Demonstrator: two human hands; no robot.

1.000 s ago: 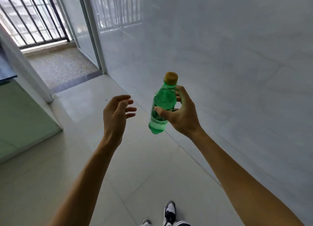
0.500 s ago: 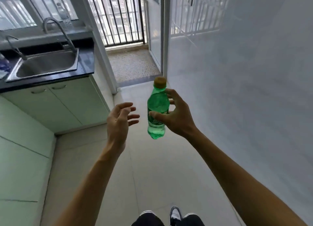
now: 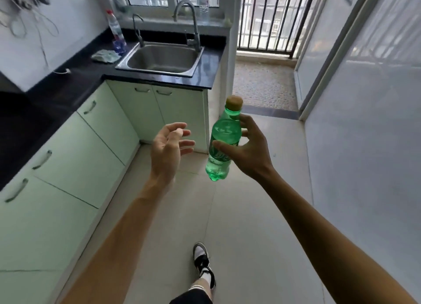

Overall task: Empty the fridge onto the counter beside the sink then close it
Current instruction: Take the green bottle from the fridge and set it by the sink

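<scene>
Green bottle (image 3: 224, 142) is gripped upright by the right hand (image 3: 248, 151); left hand (image 3: 168, 148) is held empty, fingers (image 3: 185, 143) loosely spread; sink (image 3: 159, 59) is set in the bench (image 3: 68, 82) ahead.

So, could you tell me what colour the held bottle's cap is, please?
Yellowish tan cap, seen in the head view.

Green bottle (image 3: 224, 139), black counter (image 3: 68, 85)

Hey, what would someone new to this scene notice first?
A green bottle with a tan cap, held nearly upright by the right hand in mid-frame above the pale floor. Beside it the left hand is open and holds nothing. Beyond them a steel sink sits in the black counter, with a clear bottle with a red cap standing at its back left corner.
</scene>
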